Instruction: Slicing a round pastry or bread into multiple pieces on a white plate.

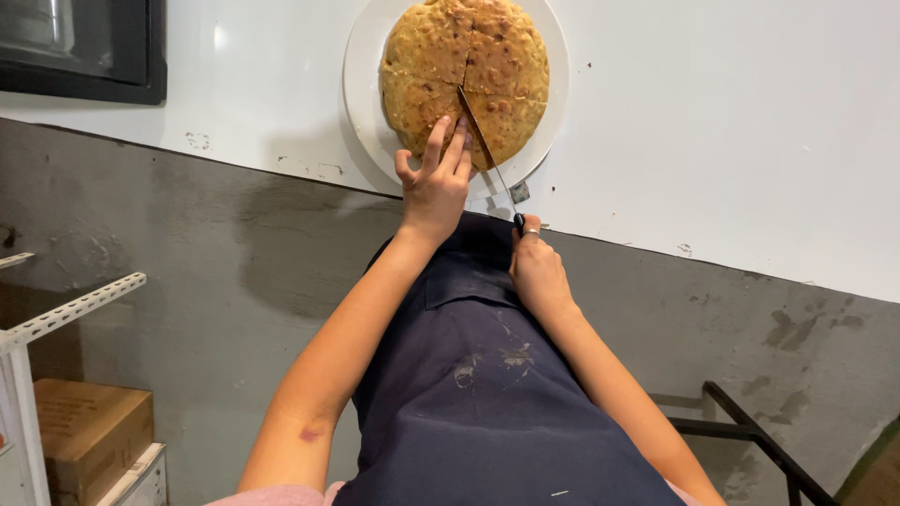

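A round golden flatbread (466, 75) lies on a white plate (361, 89) at the edge of a white counter (712, 122). The bread shows cut lines that split it into wedges. My left hand (435, 178) rests its fingertips on the near side of the bread, fingers spread. My right hand (537, 267) grips the dark handle of a long knife (483, 141), whose blade runs from the plate's near rim up into the middle of the bread, just right of my left fingers.
A dark oven-like appliance (84, 47) sits at the counter's far left. Below, a grey stained floor (234, 281), a white metal shelf frame (56, 314) with a cardboard box (89, 422) at left, and a black metal frame (750, 431) at right. I wear a dark blue apron (487, 394).
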